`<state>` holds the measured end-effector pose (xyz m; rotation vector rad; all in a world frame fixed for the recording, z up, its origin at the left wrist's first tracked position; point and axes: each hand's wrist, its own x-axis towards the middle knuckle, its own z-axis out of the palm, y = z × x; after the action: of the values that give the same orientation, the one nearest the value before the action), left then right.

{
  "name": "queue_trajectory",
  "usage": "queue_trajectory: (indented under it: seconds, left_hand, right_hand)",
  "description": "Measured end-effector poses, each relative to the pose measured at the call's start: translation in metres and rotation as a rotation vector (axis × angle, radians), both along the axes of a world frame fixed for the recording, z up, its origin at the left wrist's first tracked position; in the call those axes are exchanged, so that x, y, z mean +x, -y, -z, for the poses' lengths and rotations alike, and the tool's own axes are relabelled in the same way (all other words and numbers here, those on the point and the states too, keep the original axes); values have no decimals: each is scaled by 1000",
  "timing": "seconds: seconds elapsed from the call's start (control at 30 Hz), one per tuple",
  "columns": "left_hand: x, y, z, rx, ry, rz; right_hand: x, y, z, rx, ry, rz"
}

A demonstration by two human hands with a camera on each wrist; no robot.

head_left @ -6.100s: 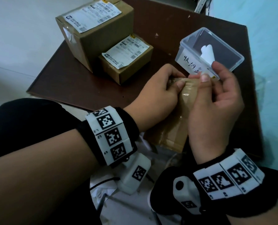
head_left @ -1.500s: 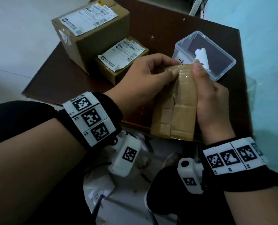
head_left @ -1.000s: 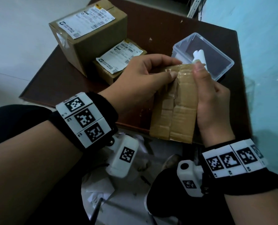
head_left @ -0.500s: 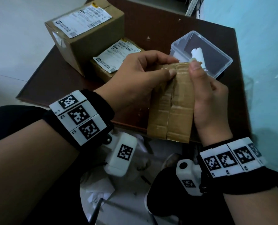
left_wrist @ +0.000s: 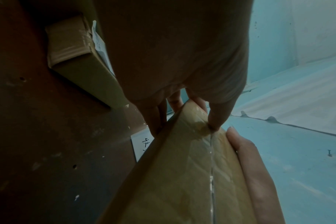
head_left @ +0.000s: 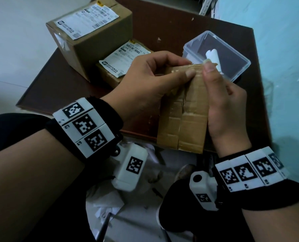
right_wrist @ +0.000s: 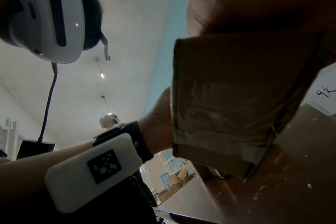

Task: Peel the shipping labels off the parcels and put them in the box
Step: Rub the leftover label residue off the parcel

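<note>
I hold a flat, taped cardboard parcel (head_left: 188, 123) over the table's near edge, its taped face towards me and no label visible on that face. My left hand (head_left: 188, 69) grips its top left corner, thumb on the tape and fingers curled behind. My right hand (head_left: 210, 71) holds the right edge, its thumb pressed beside the left thumb. The left wrist view shows the parcel (left_wrist: 182, 174) with both thumbs at its top. A clear plastic box (head_left: 239, 55) behind holds a rolled white label (head_left: 213, 55). Two labelled parcels stand at the back left: a large one (head_left: 96, 44) and a small one (head_left: 110, 77).
The dark brown table (head_left: 171, 23) ends at a turquoise wall (head_left: 284, 49) on the right. Torn paper scraps (head_left: 106, 206) lie on the floor below my wrists. Another person (right_wrist: 109, 121) stands far off in the right wrist view.
Since six seconds ago the parcel has turned its taped face towards me and come down nearer. Over the last second my left thumb has crept right along the top edge.
</note>
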<state>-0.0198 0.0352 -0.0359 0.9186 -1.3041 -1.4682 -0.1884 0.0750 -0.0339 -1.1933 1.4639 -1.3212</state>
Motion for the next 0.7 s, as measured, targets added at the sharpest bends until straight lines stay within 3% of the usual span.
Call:
queue_trajectory:
  seconds: [0.7]
  left_hand:
    - [1, 1, -1, -26, 7, -2]
  right_hand:
    - [2, -1, 0, -47, 40, 8]
